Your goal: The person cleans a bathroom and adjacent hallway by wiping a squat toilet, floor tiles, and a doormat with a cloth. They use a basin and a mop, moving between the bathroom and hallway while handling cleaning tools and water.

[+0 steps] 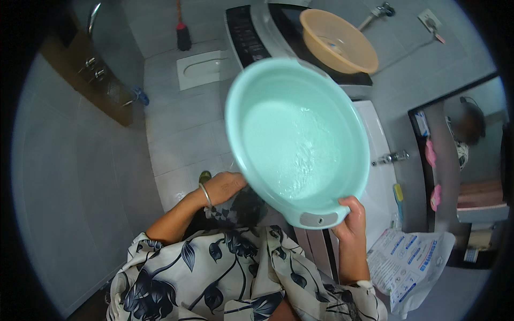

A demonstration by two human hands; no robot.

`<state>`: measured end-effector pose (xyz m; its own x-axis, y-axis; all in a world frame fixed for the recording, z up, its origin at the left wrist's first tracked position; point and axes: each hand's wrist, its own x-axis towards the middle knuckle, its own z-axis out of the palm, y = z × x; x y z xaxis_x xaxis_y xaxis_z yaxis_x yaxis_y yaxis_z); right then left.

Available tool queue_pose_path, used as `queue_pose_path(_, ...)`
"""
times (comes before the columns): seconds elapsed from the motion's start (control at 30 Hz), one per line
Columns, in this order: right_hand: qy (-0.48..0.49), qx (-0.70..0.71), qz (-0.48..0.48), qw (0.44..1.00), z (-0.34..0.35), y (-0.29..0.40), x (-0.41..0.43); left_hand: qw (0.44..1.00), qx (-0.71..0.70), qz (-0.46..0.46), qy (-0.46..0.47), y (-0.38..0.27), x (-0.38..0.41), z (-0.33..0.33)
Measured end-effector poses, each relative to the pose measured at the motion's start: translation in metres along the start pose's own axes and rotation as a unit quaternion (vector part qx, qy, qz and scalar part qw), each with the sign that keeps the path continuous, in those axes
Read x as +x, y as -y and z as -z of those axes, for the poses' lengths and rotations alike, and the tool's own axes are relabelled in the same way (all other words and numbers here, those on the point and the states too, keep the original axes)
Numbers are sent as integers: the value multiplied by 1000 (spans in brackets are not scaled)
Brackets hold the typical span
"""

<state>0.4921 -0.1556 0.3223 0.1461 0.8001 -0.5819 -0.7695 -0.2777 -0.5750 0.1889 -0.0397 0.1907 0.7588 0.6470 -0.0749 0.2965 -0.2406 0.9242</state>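
A large light-green plastic basin [297,136] with a wet, glinting inside is held up in front of me, tilted so that its inside faces the camera. My right hand [353,216] grips its rim beside the grey handle inset, thumb on top. At the basin's lower left edge is my left hand [227,186], a bangle on its wrist; its fingers meet the rim and are partly hidden behind it. Behind the basin, the white washbasin [375,132] with a chrome tap [389,158] is partly covered.
An orange plastic basin [341,42] sits on the washing machine [257,24]. A squat toilet [200,70] and a brush [183,36] are beyond, at the upper left. A printed plastic bag [409,265] lies at the lower right, below a mirror [478,160]. A shower panel [96,80] is on the left wall.
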Motion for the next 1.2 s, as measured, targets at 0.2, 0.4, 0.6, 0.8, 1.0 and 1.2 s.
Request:
queue_pose_path(0.2, 142, -83, -35, 986, -144, -56, 108, 971, -95, 180, -124, 69, -42, 69)
queue_pose_path(0.4, 215, -113, -226, 943, -262, -165, 269, 957, 15, 203, -209, 196, -73, 133)
queue_pose_path(0.6, 327, -140, -245, 902, -359, -268, 402, 870, 439, 151, -166, 276, -91, 191)
queue_pose_path(0.8, 211, 137, -440, 862, -480, -346, 537, 907, 320, 241, -131, 268, -66, 275)
queue_pose_path(1.0, 293, 372, -501, 724, -550, -414, 698, 889, 341, 295, -81, 325, -75, 250)
queue_pose_path(1.2, 369, 490, -489, 620, -621, -412, 769, 838, 390, 381, -4, 389, -138, 178)
